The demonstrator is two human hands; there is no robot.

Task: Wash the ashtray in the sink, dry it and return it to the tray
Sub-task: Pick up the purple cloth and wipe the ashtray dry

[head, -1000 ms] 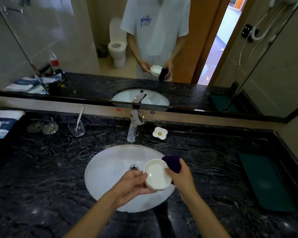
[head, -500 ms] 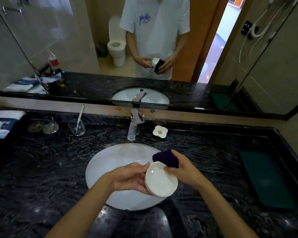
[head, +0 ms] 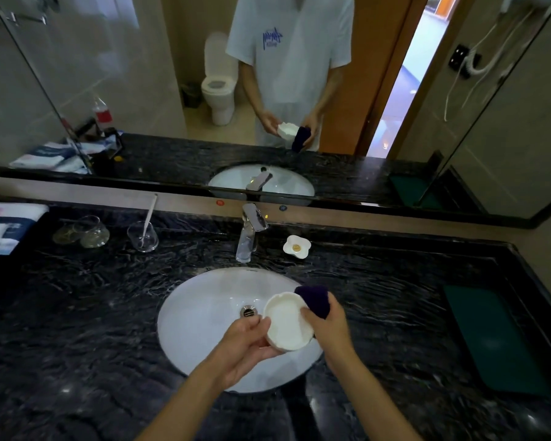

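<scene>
The left hand (head: pixel 245 342) grips the white ashtray (head: pixel 287 320) by its near rim, holding it over the sink (head: pixel 204 313), and the right hand (head: pixel 326 326) is closed around a dark purple cloth (head: pixel 314 299) pressed against the far rim, opposite that grip. To dry it well, I would keep the left grip firm and low, work the cloth around the bowl and notches, then turn the ashtray to reach the part under the left fingers. The green tray (head: pixel 493 338) lies well out beyond the cloth hand.

Far left of the faucet (head: pixel 250 232) you have a glass (head: pixel 143 236) holding a white stick; a small flower-shaped dish (head: pixel 296 246) sits just right of it.
</scene>
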